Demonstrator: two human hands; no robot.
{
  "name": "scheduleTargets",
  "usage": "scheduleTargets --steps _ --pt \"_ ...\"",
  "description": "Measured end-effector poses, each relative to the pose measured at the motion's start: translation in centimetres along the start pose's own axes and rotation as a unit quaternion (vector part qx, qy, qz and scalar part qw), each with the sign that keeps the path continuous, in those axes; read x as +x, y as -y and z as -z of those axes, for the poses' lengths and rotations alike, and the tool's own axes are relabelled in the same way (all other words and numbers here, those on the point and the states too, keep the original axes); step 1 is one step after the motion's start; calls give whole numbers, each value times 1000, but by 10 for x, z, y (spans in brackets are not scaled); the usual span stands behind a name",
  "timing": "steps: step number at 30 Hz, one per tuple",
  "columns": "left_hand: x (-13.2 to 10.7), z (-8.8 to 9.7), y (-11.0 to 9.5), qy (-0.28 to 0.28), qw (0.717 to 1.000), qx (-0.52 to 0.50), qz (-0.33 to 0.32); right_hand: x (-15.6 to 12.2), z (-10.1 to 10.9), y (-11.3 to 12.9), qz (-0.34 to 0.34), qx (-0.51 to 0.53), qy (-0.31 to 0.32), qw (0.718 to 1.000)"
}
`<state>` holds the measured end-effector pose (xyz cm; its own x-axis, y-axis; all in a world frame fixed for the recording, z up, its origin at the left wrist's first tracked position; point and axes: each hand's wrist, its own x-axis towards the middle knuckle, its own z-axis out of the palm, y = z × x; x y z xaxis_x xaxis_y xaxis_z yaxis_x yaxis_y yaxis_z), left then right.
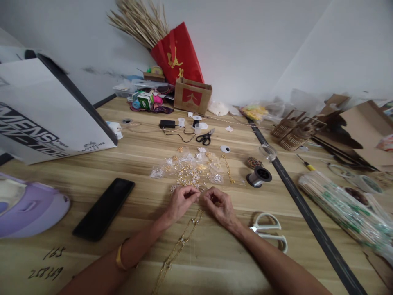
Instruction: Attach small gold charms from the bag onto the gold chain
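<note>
My left hand (183,200) is closed in a pinch, thumb against fingertips, at the near edge of a pile of small gold and clear beads (192,176). Facing it across a narrow gap, my right hand (219,204) is pinched as well. Whatever sits between the fingertips of either hand is too small to make out. A gold chain (181,242) with small beads along it trails from just below my hands toward the bottom edge. Beyond the pile lies a short gold chain (227,169).
White-handled scissors (268,229) and a wire spool (259,177) lie to the right; black scissors (205,137) lie farther back. On the left are a black phone (104,209), a purple-and-white device (37,209) and a large white box (52,110). Plastic-wrapped sticks (340,205) lie at far right.
</note>
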<state>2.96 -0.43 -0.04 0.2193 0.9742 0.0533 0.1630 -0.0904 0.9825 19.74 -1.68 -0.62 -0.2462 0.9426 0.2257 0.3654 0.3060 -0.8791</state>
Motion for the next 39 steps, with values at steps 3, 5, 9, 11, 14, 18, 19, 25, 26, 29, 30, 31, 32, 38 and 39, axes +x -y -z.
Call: scheduleTargets --steps 3,5,9,11,14,18,19,25,26,29,30,31,32,38,39 --pt "0 -1 1 -1 1000 -3 1 0 0 0 -3 5 1 1000" --pt "0 -1 1 -2 1000 -3 0 0 0 0 -5 10 0 1000" --pt "0 0 0 -2 1000 3 -4 0 0 2 -6 13 -5 1000" --pt "0 0 -1 -2 1000 4 -5 0 0 2 -6 16 -5 1000" --pt "0 0 -1 -1 1000 0 -3 0 0 2 -4 17 -5 1000" --pt "-1 0 0 -5 1000 3 -2 1 0 2 -1 11 -6 1000" --pt "-1 0 1 -4 1000 5 -3 1 0 2 -1 10 -6 1000" --pt "0 0 1 -3 1000 7 -8 1 0 3 3 6 -6 1000" --pt "0 0 2 -3 1000 7 -9 0 0 3 2 8 -5 1000" --pt "1 0 2 -5 1000 8 -9 0 0 2 -1 13 -3 1000" --pt "1 0 2 -5 1000 8 -7 0 -1 2 -2 15 -2 1000" --pt "1 0 2 -5 1000 8 -6 0 -1 2 -3 16 -2 1000" --pt "0 0 2 -5 1000 7 -7 0 -1 2 -3 17 -2 1000" --pt "0 0 2 -4 1000 9 -7 0 -1 2 -2 17 1 1000" --pt "0 0 1 -2 1000 7 -5 0 -1 2 -3 16 1 1000"
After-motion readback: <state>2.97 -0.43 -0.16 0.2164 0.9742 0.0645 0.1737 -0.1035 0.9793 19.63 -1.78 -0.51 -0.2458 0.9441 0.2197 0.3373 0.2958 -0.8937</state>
